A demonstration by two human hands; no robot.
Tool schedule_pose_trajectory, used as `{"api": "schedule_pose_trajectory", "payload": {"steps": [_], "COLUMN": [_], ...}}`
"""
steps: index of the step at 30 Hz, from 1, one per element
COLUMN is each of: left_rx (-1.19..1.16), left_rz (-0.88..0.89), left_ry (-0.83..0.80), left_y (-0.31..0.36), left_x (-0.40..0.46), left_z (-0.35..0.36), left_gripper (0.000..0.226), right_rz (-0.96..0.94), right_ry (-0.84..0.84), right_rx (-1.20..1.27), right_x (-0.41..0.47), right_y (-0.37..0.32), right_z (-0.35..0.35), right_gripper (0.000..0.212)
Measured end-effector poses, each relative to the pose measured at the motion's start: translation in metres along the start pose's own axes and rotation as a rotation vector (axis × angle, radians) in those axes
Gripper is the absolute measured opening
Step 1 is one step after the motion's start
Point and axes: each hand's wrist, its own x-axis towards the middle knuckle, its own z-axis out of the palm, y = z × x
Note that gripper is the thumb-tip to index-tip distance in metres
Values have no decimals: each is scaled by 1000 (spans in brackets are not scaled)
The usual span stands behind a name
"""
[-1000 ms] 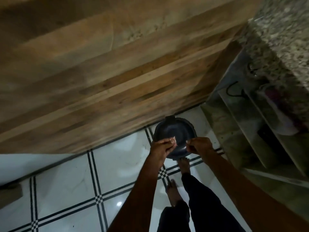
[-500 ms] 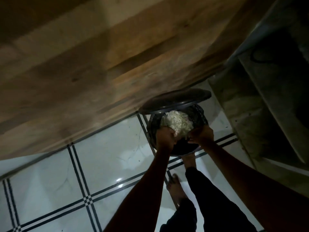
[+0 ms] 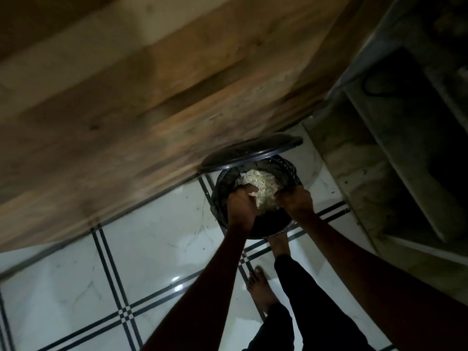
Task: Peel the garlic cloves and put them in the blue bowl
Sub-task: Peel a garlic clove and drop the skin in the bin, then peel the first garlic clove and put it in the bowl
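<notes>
Right of centre in the frame, the left hand [image 3: 240,206] and right hand [image 3: 295,201] hang over an open pedal bin [image 3: 220,198], its lid [image 3: 250,152] raised, holding pale scraps [image 3: 263,191]. The left fingers seem to pinch a pale papery bit, perhaps garlic skin; the right fingers' state cannot be told. No cloves or blue bowl show, so progress cannot be judged beyond likely skin disposal.

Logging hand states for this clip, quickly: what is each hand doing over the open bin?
Left hand: fingers curled, pinching a small pale scrap, likely garlic peel.
Right hand: fingers curled; contents cannot be told.

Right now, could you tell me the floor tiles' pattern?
White floor tiles with dark double-line borders, clearest in the head view.
</notes>
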Motion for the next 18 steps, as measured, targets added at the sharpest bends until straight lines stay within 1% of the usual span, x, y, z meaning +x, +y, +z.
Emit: {"api": "schedule_pose_trajectory", "payload": {"steps": [3,5,7,9,11,13,16,18], "left_rx": [-294,-389,-471,-543,-593,-644,-727,-769], "left_rz": [-84,-66,-6,45,84,142,262,316], "left_ry": [-15,-32,-72,-113,-159,-219,-285,-337], "left_y": [36,66,99,137,178,219,284,325], "left_x": [-32,-58,-90,-126,-162,-199,-252,-286], "left_z": [-35,-60,-89,-122,-152,-176,-201,-205], "left_gripper": [15,13,13,12,13,14,15,16], "right_rz": [110,168,162,96,-4,-102,-221,-274], "right_ry": [-6,2,7,25,63,129,301,390], "right_rx": [248,436,598,740,782,780,753,724], "right_x": [-36,-69,-112,-164,-219,-273,-347,-392], "right_y": [-13,-17,-20,-26,-27,-25,-13,3], "right_z": [-35,-66,-106,-150,-195,-236,-290,-319], "right_gripper": [30,27,14,6,6,14,20,22]}}
